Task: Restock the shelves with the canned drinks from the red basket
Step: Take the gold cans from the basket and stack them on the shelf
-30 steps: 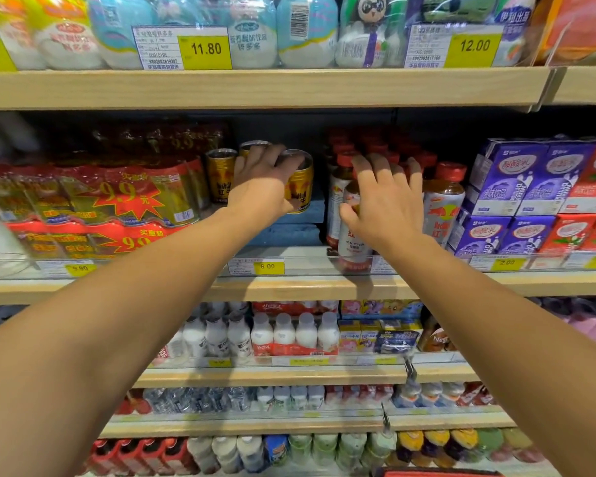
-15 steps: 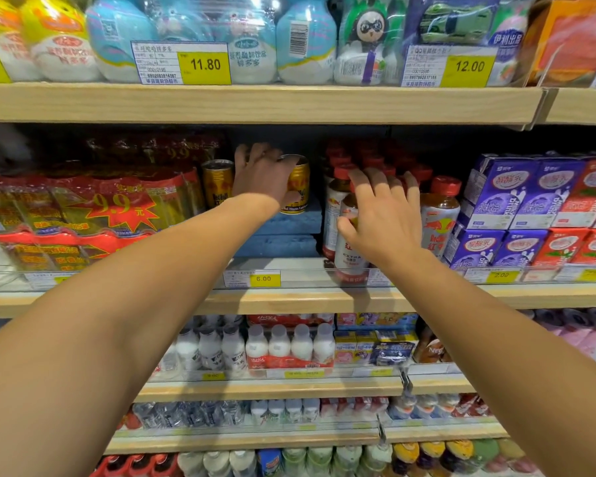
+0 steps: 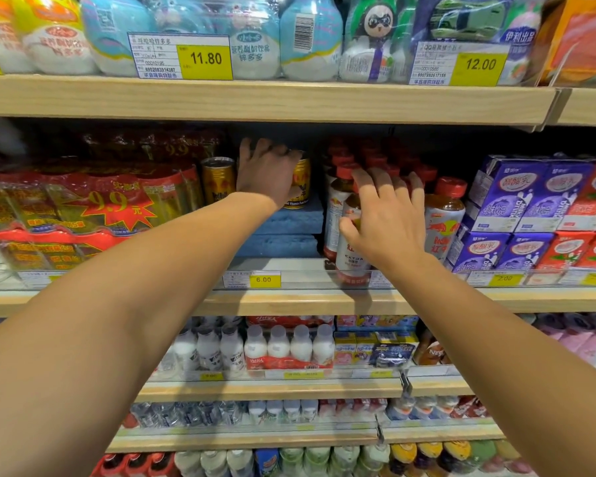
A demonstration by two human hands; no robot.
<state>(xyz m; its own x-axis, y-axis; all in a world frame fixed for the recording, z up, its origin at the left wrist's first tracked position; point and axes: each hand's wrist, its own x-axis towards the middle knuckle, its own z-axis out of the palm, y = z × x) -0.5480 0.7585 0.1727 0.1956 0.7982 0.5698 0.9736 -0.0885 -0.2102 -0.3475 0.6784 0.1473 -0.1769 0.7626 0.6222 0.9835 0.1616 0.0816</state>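
Two gold cans stand on blue foam blocks (image 3: 289,223) on the middle shelf (image 3: 289,301). My left hand (image 3: 265,173) reaches deep over the right-hand gold can (image 3: 300,184), fingers wrapped over its top and side. A second gold can (image 3: 217,179) stands free to its left. My right hand (image 3: 386,218) lies spread against red-capped bottles (image 3: 348,235) beside the cans, pressing on the front one. The red basket is out of view.
Shrink-wrapped gold can packs (image 3: 93,208) fill the shelf's left. Purple and red drink cartons (image 3: 530,215) stand at the right. The shelf board above (image 3: 255,98) hangs low over the cans. Small milk bottles (image 3: 283,346) and more drinks fill the lower shelves.
My left hand has pushed the right-hand can further back on the foam blocks. My right hand has stayed on the red-capped bottles. The view has moved closer to the shelf.
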